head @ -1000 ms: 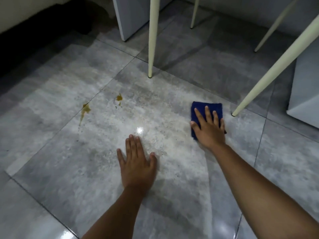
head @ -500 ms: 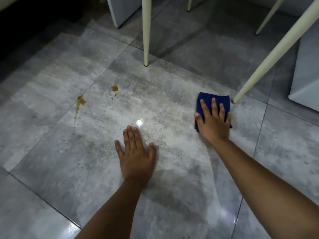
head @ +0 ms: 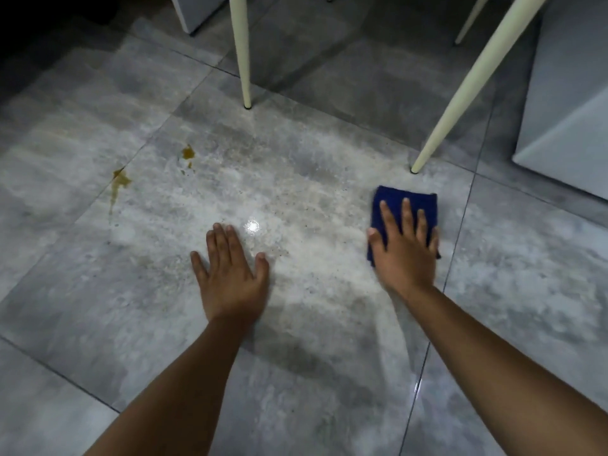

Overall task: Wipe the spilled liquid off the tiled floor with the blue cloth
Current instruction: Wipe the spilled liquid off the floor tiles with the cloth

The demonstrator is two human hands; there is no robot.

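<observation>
My right hand (head: 404, 248) presses flat on the folded blue cloth (head: 394, 196), fingers spread over it, on the grey tiled floor (head: 296, 324). Flat on the tile to its left rests my left hand (head: 230, 274), fingers apart and holding nothing. Two brownish-yellow spill spots remain at the left: one blot (head: 188, 153) farther back and a streaked one (head: 120, 181) on the tile joint. Both spots lie well left of the cloth.
Two cream chair legs stand on the floor, one upright (head: 241, 54) behind my left hand and one slanted (head: 460, 100) just beyond the cloth. A pale grey block (head: 566, 133) stands at the right edge, another (head: 194, 11) at the top.
My right hand has slid the blue cloth back toward me, away from the slanted chair leg. My left hand stays planted on the tile.
</observation>
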